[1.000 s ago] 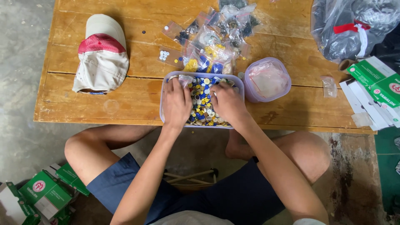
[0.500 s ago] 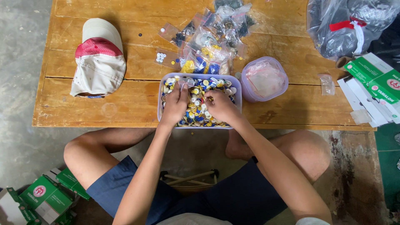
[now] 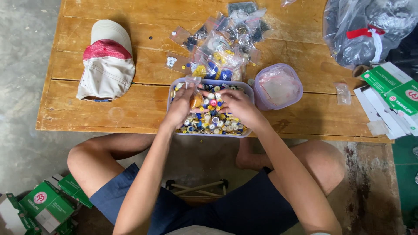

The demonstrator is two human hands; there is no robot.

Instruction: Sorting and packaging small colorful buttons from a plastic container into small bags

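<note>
Seated at a wooden worktop (image 3: 130, 104), a person sorts mixed coloured buttons (image 3: 213, 119) in a clear rectangular plastic tub (image 3: 209, 132). The left hand (image 3: 182, 106) pinches a small clear bag (image 3: 194, 93) open; the right hand (image 3: 235, 104), fingers curled, picks buttons. Keeping the bag upright should prevent spills.

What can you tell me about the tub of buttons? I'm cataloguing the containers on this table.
The tub is a shallow rectangular tray of clear, bluish plastic with rounded corners, sitting flat at the wooden table's near edge. It brims with mixed buttons. The left hand, holding a small clear bag, and the right hand rest in it.
</note>
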